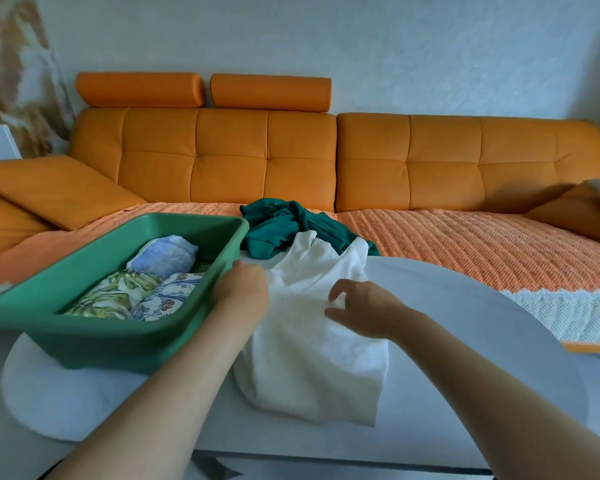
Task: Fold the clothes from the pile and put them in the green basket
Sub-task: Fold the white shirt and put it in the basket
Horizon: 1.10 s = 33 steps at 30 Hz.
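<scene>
White knit garment is spread on the round white worktop, dead centre, its top end reaching over a crumpled dark green garment at the worktop's far edge. The right hand is on the white cloth, thumb and forefinger curled in and pinching a fold of it. The left hand sits at the garment's left edge, just beside the basket. Its fingers are tucked out of sight, so I cannot tell whether it grips.

Over on the left, the green basket stands on the worktop with 3 folded bundles inside: a blue-and-white one at the back, a leaf-print one and a floral one side by side in front, touching.

Behind it all runs a long orange sofa with 2 headrests, an orange quilted throw over the seat, and a pale wall above.
</scene>
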Each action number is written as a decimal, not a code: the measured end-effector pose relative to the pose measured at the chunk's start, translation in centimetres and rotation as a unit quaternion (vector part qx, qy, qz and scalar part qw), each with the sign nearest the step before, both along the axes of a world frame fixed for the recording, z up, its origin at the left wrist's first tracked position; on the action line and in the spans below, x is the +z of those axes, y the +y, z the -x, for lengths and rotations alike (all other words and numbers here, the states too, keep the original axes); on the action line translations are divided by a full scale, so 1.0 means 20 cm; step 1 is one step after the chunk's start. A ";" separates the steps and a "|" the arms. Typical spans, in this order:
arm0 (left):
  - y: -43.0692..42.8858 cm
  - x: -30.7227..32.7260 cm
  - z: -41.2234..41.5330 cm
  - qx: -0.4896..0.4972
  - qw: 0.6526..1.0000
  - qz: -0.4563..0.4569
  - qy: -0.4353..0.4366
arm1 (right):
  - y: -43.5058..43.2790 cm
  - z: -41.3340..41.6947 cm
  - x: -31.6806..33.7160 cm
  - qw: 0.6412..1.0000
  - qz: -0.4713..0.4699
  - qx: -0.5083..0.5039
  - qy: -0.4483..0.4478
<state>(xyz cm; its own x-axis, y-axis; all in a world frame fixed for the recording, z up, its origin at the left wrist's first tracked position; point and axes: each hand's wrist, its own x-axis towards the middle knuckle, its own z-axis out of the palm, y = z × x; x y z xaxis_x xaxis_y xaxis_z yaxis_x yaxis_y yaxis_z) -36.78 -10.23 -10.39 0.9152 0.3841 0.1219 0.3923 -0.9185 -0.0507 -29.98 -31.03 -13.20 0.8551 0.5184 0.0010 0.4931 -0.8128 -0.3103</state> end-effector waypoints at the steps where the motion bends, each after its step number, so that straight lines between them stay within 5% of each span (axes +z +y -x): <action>1: -0.01 0.01 0.00 -0.005 0.999 0.010 -0.042 | 0.00 0.03 0.01 0.998 -0.004 0.015 0.056; 4: -0.02 0.02 0.00 -0.048 0.987 -0.068 -0.134 | -0.01 0.11 0.03 0.976 0.045 0.058 0.204; 7: 0.01 0.00 0.01 -0.196 0.966 -0.078 -0.150 | -0.03 0.19 0.01 0.962 0.165 0.108 0.187; 9: 0.03 -0.02 0.03 -0.284 0.954 0.093 -0.020 | -0.03 0.22 0.00 0.967 0.184 0.116 0.134; 11: 0.02 -0.05 0.06 -0.268 0.928 0.223 0.127 | -0.03 0.21 0.01 0.978 0.150 0.101 0.102; 15: 0.07 -0.07 0.11 -0.252 0.922 0.149 0.252 | -0.08 0.14 0.05 0.995 0.088 0.042 0.021; 17: 0.09 -0.07 0.10 -0.252 0.932 0.151 0.213 | -0.11 0.08 0.07 0.998 0.017 -0.002 -0.060; 20: 0.09 -0.09 0.08 -0.239 0.945 0.221 0.029 | -0.13 0.02 0.09 0.972 -0.088 -0.103 -0.191; 23: 0.06 -0.04 0.07 -0.198 0.920 0.327 -0.089 | -0.09 0.03 0.12 0.955 -0.105 -0.198 -0.196; 25: 0.02 0.03 0.08 -0.192 0.906 0.355 -0.129 | -0.05 0.04 0.14 0.956 -0.121 -0.215 -0.160; 30: 0.01 0.18 0.08 -0.174 0.858 0.425 -0.229 | -0.01 0.01 0.20 0.915 -0.372 -0.155 -0.036; 33: 0.04 0.19 0.06 -0.143 0.885 0.345 -0.279 | 0.03 0.02 0.15 0.921 -0.365 -0.026 0.131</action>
<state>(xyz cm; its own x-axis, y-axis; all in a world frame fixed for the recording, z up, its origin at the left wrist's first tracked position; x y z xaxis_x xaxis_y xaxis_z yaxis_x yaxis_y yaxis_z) -37.92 -9.50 -6.69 0.8580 0.3066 0.4122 -0.0734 -0.7210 0.6890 -30.29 -30.47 -10.21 0.8995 0.4189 0.1240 0.2901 -0.3605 -0.8865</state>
